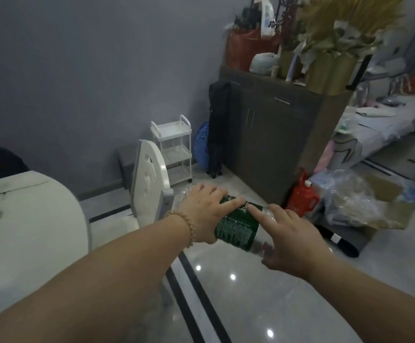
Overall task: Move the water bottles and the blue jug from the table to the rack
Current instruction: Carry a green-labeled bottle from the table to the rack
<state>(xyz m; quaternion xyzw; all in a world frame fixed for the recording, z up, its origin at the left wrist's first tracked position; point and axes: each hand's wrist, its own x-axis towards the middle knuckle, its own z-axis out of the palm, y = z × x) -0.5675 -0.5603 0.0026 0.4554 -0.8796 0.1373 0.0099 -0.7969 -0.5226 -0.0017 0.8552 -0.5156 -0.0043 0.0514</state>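
Here, both hands carry a water bottle (238, 226) with a dark green label in the air above the shiny tiled floor (251, 305), well clear of the white tabletop (28, 219) at the left edge. The bottle lies tilted, nearly on its side. The left hand (201, 214), with a beaded bracelet (184, 226) at its wrist, grasps the bottle from the left, fingers spread over the top of the label. The right hand (290, 241) steadies it from the right, its forefinger stretched along the label and its thumb under the clear part; both hands are closed on the bottle. A second clear bottle seems to sit behind the left hand, but it is too blurred to be sure.

Ahead, against the grey wall, stands a white three-tier rack (174, 149) with handles on top; its shelves look bare. A white chair (149, 184) stands between the tabletop and the rack. Right of the rack are a blue bag (201, 147), a folded black item and a dark cabinet (275, 137) topped with gold vases of dried plants. A red jug (303, 196) stands on the floor by the cabinet, beside crumpled plastic and a cardboard box (384, 209).
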